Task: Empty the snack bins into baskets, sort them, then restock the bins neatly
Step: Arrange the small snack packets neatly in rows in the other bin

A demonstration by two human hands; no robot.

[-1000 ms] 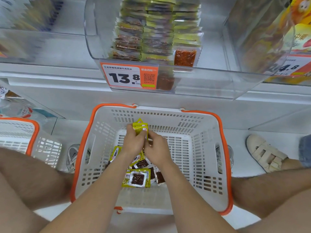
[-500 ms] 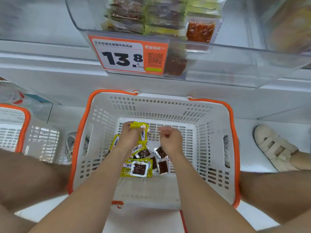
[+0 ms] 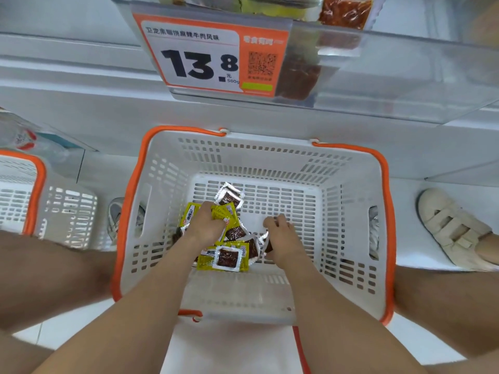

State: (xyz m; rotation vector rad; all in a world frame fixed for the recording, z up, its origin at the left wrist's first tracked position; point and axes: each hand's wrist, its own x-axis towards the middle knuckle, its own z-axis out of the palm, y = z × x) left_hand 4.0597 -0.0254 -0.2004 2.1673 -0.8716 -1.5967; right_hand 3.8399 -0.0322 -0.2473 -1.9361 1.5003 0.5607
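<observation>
A white basket with an orange rim (image 3: 383, 184) stands on the floor between my knees. Several small yellow and clear snack packets (image 3: 224, 259) lie on its bottom. My left hand (image 3: 206, 225) grips a stack of yellow packets (image 3: 225, 214) low in the basket. My right hand (image 3: 280, 238) reaches down with curled fingers onto the loose packets at the pile's right edge; what it holds is hidden. A clear packet (image 3: 229, 197) lies just beyond my left hand. Above, the clear bin (image 3: 378, 76) holds rows of packets and bears a 13.8 price tag (image 3: 210, 55).
A second white and orange basket (image 3: 29, 195) stands at the left. Another person's beige shoe (image 3: 453, 228) is on the floor at the right. My own shoe (image 3: 116, 217) shows beside the basket's left wall. My bare knees flank the basket.
Both hands have dropped from above the pile down to the basket's bottom and drawn apart. The left still grips the yellow packets; the right has moved right onto loose packets. The camera has tilted down.
</observation>
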